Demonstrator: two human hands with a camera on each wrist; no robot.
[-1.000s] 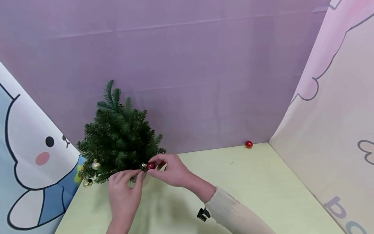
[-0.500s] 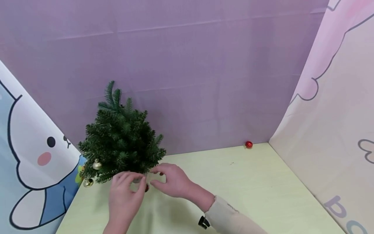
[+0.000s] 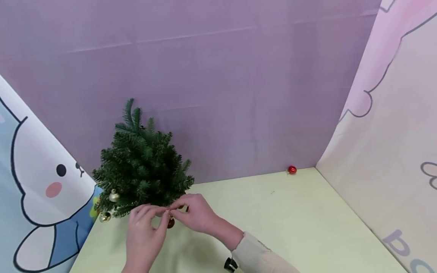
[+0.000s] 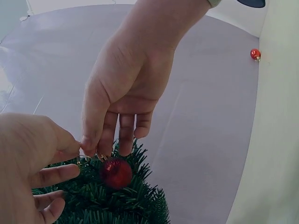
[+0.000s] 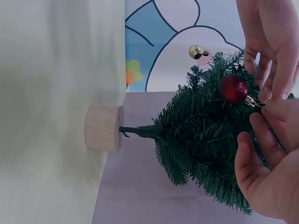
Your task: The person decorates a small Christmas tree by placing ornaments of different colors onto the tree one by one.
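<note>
A dark red Christmas bauble [image 3: 171, 222] hangs below the meeting fingertips, at the lower front of a small green Christmas tree [image 3: 143, 170]. Its gold cap [image 5: 251, 101] shows in the right wrist view, with a thin loop above it. My left hand [image 3: 145, 233] pinches at this loop with thumb and forefinger. From the other side, my right hand [image 3: 198, 214] pinches there too, its fingertips almost touching the left ones. What exactly lies between the fingertips is too small to tell. Two gold baubles, an upper one [image 3: 114, 195] and a lower one [image 3: 105, 217], hang at the tree's left.
The tree stands on a round wooden base [image 5: 103, 128]. Another red bauble [image 3: 292, 170] lies at the back right of the pale table [image 3: 290, 223]. A purple cloth [image 3: 218, 94] forms the back, with printed cloth sides at left [image 3: 37, 170] and right [image 3: 392, 132].
My right hand has let go of the red bauble's ball, which dropped to hang below the fingertips. The right fingers moved slightly down and now meet the left ones at the loop.
</note>
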